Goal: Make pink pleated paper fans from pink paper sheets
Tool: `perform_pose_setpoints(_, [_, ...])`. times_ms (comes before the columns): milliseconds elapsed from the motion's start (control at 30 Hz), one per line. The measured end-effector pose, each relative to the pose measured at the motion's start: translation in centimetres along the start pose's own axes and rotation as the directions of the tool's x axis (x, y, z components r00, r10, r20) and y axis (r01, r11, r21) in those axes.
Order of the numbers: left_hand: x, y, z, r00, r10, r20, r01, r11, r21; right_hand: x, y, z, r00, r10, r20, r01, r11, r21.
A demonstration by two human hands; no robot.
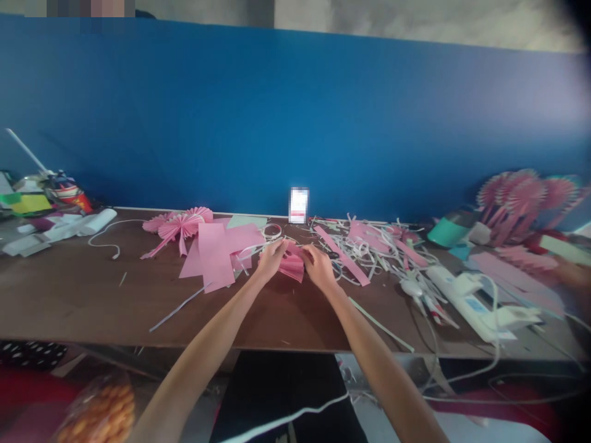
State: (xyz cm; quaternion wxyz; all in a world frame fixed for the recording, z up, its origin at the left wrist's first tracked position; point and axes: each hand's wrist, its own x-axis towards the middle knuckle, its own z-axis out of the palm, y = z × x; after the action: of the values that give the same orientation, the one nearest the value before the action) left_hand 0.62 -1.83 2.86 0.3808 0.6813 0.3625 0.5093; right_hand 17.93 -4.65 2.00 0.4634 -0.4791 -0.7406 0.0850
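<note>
A pleated piece of pink paper point(292, 266) is held between both hands above the middle of the table. My left hand point(273, 258) pinches its left edge, fingers closed. At its upper right side, the fingers of my right hand point(317, 264) are closed on the same paper. Just left of my left hand lie flat pink paper sheets point(216, 255). A roll of tape point(272, 231) sits behind the left hand. To the right of my right hand, a pink strip point(344, 257) rests across a heap of white paper scraps point(376, 249).
Folded pink paper fans point(184, 224) lie at the back left, and more fans point(524, 197) stand at the right. A white power strip point(468, 304) with cables occupies the right side. A lit phone point(298, 206) leans on the blue partition point(295, 117). Another person's hand point(572, 274) shows at far right.
</note>
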Motion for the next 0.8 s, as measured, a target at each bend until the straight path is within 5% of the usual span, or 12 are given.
perform_pose_setpoints(233, [-0.1, 0.2, -0.9, 0.988, 0.046, 0.146, -0.068, 0.986, 0.154, 1.1, 3.3, -1.3, 0.968, 0.247, 0.036, -0.241, 0.889, 0.389])
perform_pose_setpoints(500, [0.3, -0.5, -1.4, 0.987, -0.062, 0.145, 0.088, 0.98, -0.178, 1.4, 4.8, -2.3, 0.96, 0.278, 0.038, -0.267, 0.868, 0.419])
perform_pose_setpoints(600, [0.4, -0.7, -1.3, 0.976, -0.085, 0.199, 0.14, 0.95, -0.278, 1.1, 4.4, -2.2, 0.973, 0.222, -0.065, -0.197, 0.942, 0.271])
perform_pose_setpoints(700, [0.3, -1.0, -0.8, 0.983, -0.117, 0.145, 0.155, 0.942, -0.296, 0.6, 3.0, -1.7, 0.972, 0.038, -0.231, -0.074, 0.986, -0.152])
perform_pose_setpoints(800, [0.4, -1.2, -0.4, 0.986, -0.126, 0.106, 0.153, 0.943, -0.296, 0.4, 1.1, -0.9, 0.978, -0.205, -0.033, 0.181, 0.921, -0.345])
